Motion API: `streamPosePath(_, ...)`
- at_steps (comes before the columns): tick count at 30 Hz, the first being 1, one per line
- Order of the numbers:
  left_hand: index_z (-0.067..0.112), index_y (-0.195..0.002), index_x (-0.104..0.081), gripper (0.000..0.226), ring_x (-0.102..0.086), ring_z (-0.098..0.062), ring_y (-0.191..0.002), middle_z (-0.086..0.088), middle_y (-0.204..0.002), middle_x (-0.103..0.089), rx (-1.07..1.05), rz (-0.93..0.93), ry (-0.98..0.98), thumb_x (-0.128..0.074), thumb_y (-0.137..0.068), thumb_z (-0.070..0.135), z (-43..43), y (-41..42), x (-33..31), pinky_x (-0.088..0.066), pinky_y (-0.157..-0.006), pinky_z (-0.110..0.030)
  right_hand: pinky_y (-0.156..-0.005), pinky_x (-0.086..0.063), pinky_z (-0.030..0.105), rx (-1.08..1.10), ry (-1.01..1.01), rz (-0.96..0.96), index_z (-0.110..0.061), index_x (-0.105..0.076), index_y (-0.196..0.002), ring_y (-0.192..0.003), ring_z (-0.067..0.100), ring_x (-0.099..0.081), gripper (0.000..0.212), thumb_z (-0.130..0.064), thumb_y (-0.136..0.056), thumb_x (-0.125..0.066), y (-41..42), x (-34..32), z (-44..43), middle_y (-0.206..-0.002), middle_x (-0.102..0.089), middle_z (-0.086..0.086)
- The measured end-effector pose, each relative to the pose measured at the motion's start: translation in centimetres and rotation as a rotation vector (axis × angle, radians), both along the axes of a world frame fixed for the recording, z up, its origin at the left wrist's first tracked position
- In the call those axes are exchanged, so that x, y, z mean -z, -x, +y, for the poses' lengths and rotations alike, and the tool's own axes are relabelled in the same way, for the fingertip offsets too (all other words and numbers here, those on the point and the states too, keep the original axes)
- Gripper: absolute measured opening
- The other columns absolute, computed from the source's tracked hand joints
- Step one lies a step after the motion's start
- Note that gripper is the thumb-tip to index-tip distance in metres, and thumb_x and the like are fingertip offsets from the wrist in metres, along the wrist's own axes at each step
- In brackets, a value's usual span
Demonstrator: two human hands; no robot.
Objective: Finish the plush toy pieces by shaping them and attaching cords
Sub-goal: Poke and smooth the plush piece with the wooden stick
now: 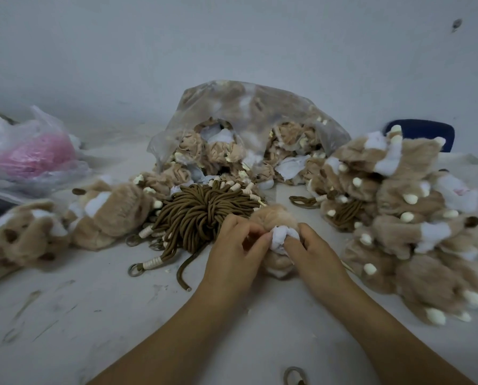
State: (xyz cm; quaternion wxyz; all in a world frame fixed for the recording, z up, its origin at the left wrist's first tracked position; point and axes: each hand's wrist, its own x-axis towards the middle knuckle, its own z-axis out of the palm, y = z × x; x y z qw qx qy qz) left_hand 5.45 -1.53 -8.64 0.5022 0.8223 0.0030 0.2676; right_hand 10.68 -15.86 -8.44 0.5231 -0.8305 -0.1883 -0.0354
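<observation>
Working through a big batch here: both my left hand [233,247] and right hand [312,251] are pinched shut on one tan plush piece [273,215] at the table's middle, fingers digging into its white patch. Looks like a decent stack is done on the right [415,218], but the bag [248,129] is still stuffed and the cord bundle [201,215] is thick. Can't tell if this piece has a cord yet; my hands cover it.

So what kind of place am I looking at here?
Probably a small toy-making workbench, not a home table. A clear plastic bag spills unfinished plush pieces, a bundle of brown cords lies mid-table, and finished plush paws are heaped at the right.
</observation>
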Motion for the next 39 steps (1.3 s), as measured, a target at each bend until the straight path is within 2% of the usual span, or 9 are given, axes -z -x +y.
streamPosePath(9, 0.038, -0.092, -0.06, 0.01, -0.051, 0.009, -0.091, 0.016, -0.102, -0.049, 0.074, 0.024, 0.05, -0.063, -0.095, 0.029, -0.5, 0.4, -0.4, -0.04, -0.075, -0.005, -0.051, -0.034, 0.014, -0.069, -0.01, 0.044, -0.013, -0.047, -0.078, -0.056, -0.001, -0.043, 0.03, -0.042, -0.073, -0.042, 0.4, -0.8, -0.4, -0.06, -0.047, -0.016)
streamPosePath(14, 0.041, -0.086, -0.058, 0.023, -0.054, 0.007, -0.091, 0.015, -0.095, -0.058, -0.014, -0.028, 0.022, -0.061, -0.096, 0.021, -0.4, 0.2, -0.1, -0.038, -0.075, -0.005, -0.096, -0.045, 0.035, -0.063, -0.104, 0.197, -0.023, -0.057, -0.124, -0.111, 0.014, -0.057, 0.059, -0.045, -0.071, -0.041, 0.2, -0.3, -0.4, -0.116, -0.063, -0.005)
streamPosePath(20, 0.042, -0.087, -0.059, 0.014, -0.051, 0.01, -0.091, 0.018, -0.098, -0.054, 0.025, 0.05, -0.007, -0.065, -0.093, 0.031, -0.6, 0.1, -0.2, -0.037, -0.071, -0.002, -0.064, -0.041, 0.027, -0.047, -0.11, 0.156, -0.027, -0.061, -0.081, -0.069, 0.008, -0.054, 0.021, -0.032, -0.09, -0.042, -0.5, 0.3, -0.3, -0.068, -0.061, -0.01)
streamPosePath(27, 0.023, -0.084, -0.061, 0.01, -0.048, 0.004, -0.068, 0.009, -0.088, -0.056, 0.081, 0.178, 0.069, -0.067, -0.09, 0.028, -0.5, 0.1, 0.1, -0.04, -0.06, -0.009, -0.065, -0.039, 0.008, -0.051, -0.018, 0.134, -0.025, -0.059, -0.088, -0.076, -0.009, -0.054, 0.018, -0.024, -0.094, -0.042, -0.3, 0.3, -0.4, -0.089, -0.062, -0.007)
streamPosePath(31, 0.015, -0.081, -0.06, 0.009, -0.045, 0.003, -0.061, 0.005, -0.081, -0.054, 0.044, 0.127, 0.12, -0.068, -0.085, 0.019, -0.8, 0.4, -0.3, -0.039, -0.054, -0.011, -0.065, -0.039, 0.007, -0.002, 0.074, 0.087, -0.013, -0.051, -0.125, -0.078, -0.011, -0.052, 0.033, -0.022, -0.096, -0.039, 0.0, 0.2, -0.1, -0.105, -0.06, 0.001)
streamPosePath(32, 0.013, -0.08, -0.06, 0.008, -0.044, 0.003, -0.061, 0.004, -0.081, -0.053, 0.04, 0.1, 0.132, -0.067, -0.084, 0.016, -0.8, 0.4, -0.5, -0.039, -0.055, -0.011, -0.07, -0.041, 0.017, 0.024, 0.086, 0.067, -0.01, -0.047, -0.129, -0.066, -0.005, -0.02, 0.037, -0.024, -0.096, -0.038, 0.1, 0.1, -0.2, -0.095, -0.027, -0.008)
streamPosePath(33, 0.012, -0.08, -0.061, 0.007, -0.044, 0.003, -0.061, 0.003, -0.082, -0.054, 0.044, 0.079, 0.148, -0.067, -0.084, 0.013, -0.9, 0.3, -0.6, -0.039, -0.055, -0.011, -0.076, -0.04, 0.024, 0.043, 0.088, 0.043, -0.006, -0.043, -0.128, -0.104, -0.015, -0.026, 0.037, -0.024, -0.096, -0.038, 0.2, 0.0, -0.2, -0.135, -0.033, 0.005)
streamPosePath(35, 0.014, -0.078, -0.062, 0.008, -0.045, 0.003, -0.061, 0.004, -0.082, -0.054, 0.067, 0.063, 0.202, -0.066, -0.084, 0.011, -0.9, 0.4, -0.8, -0.039, -0.055, -0.01, -0.068, -0.042, 0.023, 0.047, 0.087, 0.025, -0.006, -0.041, -0.125, -0.084, -0.008, -0.05, 0.035, -0.026, -0.096, -0.038, 0.4, -0.3, 0.0, -0.116, -0.056, 0.014)
streamPosePath(39, 0.023, -0.077, -0.068, 0.012, -0.054, -0.004, -0.069, 0.001, -0.079, -0.061, 0.18, 0.187, 0.375, -0.064, -0.072, 0.032, -0.4, 0.5, -0.7, -0.045, -0.061, -0.017, -0.053, -0.033, 0.024, 0.01, 0.094, 0.016, -0.017, -0.042, -0.095, -0.06, 0.003, -0.044, 0.026, -0.039, -0.088, -0.032, 0.6, -0.6, 0.2, -0.077, -0.05, 0.006)
